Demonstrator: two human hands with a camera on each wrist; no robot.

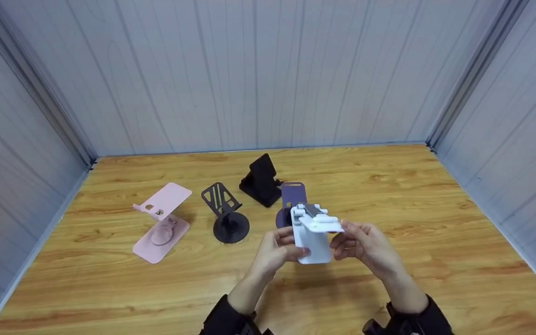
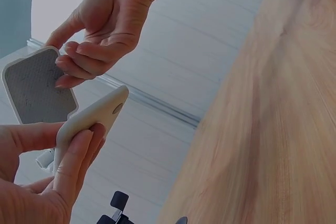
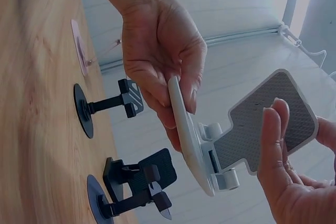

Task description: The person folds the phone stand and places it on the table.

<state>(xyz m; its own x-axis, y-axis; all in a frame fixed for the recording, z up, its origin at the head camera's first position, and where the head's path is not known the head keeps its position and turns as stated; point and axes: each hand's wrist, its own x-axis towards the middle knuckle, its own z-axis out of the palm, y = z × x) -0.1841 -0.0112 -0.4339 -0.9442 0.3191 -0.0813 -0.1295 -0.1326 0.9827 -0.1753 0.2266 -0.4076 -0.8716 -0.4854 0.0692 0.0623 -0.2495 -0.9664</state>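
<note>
A white folding phone stand (image 1: 314, 249) is held up over the table, its upper plate hinged out at an angle from the base. My left hand (image 1: 271, 255) grips the base, thumb on one face and fingers on the other. With its fingertips, my right hand (image 1: 368, 246) pinches the outer edge of the plate. In the right wrist view a grey textured pad (image 3: 252, 114) covers one face of the plate, and two white hinge knuckles join it to the base. Behind the white stand, a purple phone stand (image 1: 293, 193) is partly hidden.
On the wooden table (image 1: 110, 288) stand a pink phone stand (image 1: 170, 200) at left, a black round-based phone stand (image 1: 231, 228) beside it, and a black folding stand (image 1: 263, 179) farther back. White panel walls (image 1: 258, 74) enclose the back and sides.
</note>
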